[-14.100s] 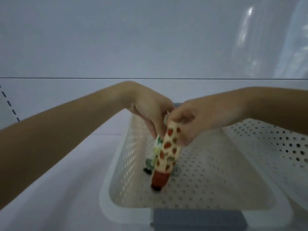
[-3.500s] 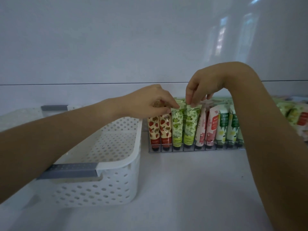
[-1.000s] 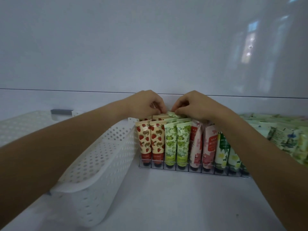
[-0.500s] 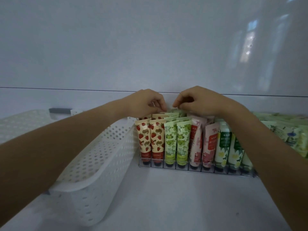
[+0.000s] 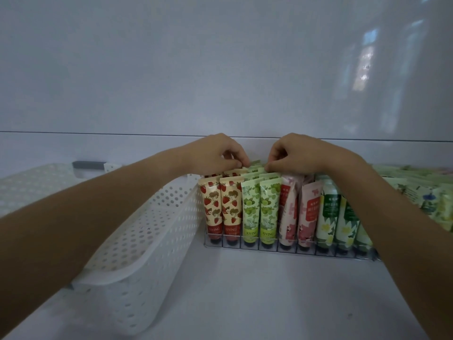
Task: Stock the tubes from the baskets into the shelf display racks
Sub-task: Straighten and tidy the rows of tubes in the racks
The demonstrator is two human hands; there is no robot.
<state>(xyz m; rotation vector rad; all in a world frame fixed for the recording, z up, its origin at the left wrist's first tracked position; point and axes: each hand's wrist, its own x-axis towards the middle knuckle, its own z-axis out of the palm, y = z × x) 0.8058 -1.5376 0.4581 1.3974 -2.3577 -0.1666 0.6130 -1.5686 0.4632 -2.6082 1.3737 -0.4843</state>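
White perforated plastic forms the basket [image 5: 137, 266] at the left of the shelf [image 5: 245, 303], with a grey handle [image 5: 89, 165] at its far end; its right wall stands just beside the display rack [image 5: 282, 249]. The rack is a clear, low-fronted tray split into narrow lanes, and tubes stand in it cap down, crimped ends up, several deep. From the left come two lanes of strawberry tubes [image 5: 213, 207], two lanes of green tubes [image 5: 259, 207] printed with green fruit, two lanes of pink tubes [image 5: 301, 212], then white-and-green flower tubes [image 5: 328, 217], partly hidden by the right forearm. More pale green tubes [image 5: 429, 200] lie further right, too blurred to read.

Both forearms reach in from the near edge and meet over the back rows of the green lanes. The left-hand grip [image 5: 215, 155] is narrow: its fingers are curled and thumb and fingertip close on the crimped top of a green tube behind the front row. The right-hand grip [image 5: 301, 155] is equally narrow, curled fingers pinching a crimped top in the neighbouring green lane. Exactly which row each tube stands in cannot be told. The two hands sit near each other but apart, in front of the plain pale back wall [image 5: 196, 69]
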